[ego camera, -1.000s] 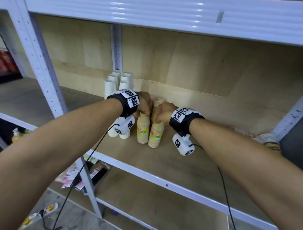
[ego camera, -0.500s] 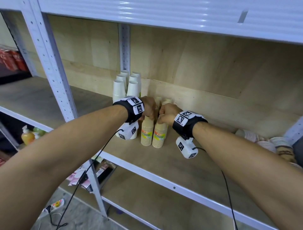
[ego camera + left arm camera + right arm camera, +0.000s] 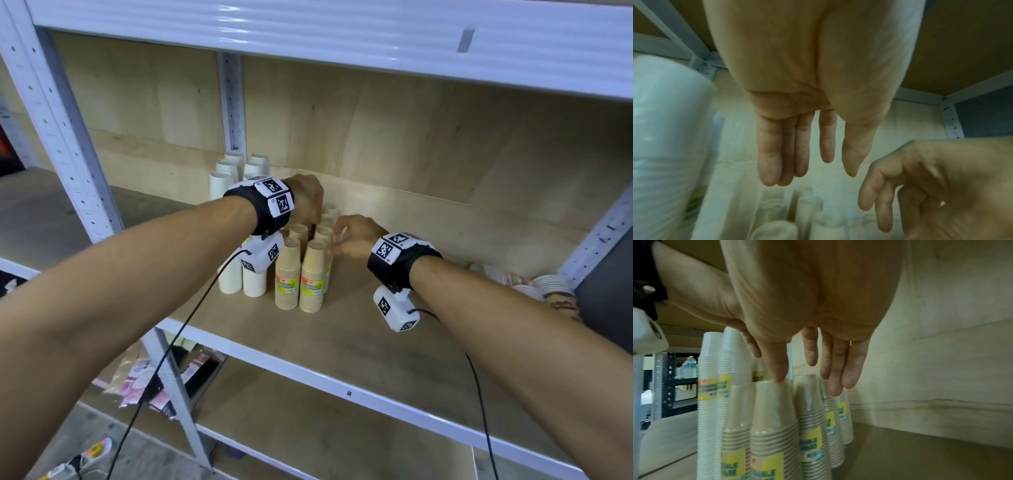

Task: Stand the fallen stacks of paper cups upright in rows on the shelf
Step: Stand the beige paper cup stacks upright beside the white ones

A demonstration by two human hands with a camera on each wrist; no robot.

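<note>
Several brown paper cup stacks (image 3: 312,274) with yellow labels stand upright in two rows on the wooden shelf (image 3: 342,335). Taller white cup stacks (image 3: 254,282) stand just left of them. My left hand (image 3: 310,212) hovers above the rear brown stacks; in the left wrist view its fingers (image 3: 777,154) hang straight and hold nothing. My right hand (image 3: 337,236) is at the right side of the brown rows. Its thumb tip touches the top of a brown stack (image 3: 774,426), and its straight fingers (image 3: 835,378) hang by the stacks behind.
More cup stacks (image 3: 548,287) lie fallen at the shelf's far right, beside a white upright post (image 3: 596,240). The plywood back wall (image 3: 411,144) is close behind the rows. The upper shelf beam (image 3: 308,37) hangs overhead. Bare shelf board lies in front of and right of the rows.
Both hands gripped the tops of the front brown stacks before; now they have let go and their fingers hang straight. The left hand has risen a little.
</note>
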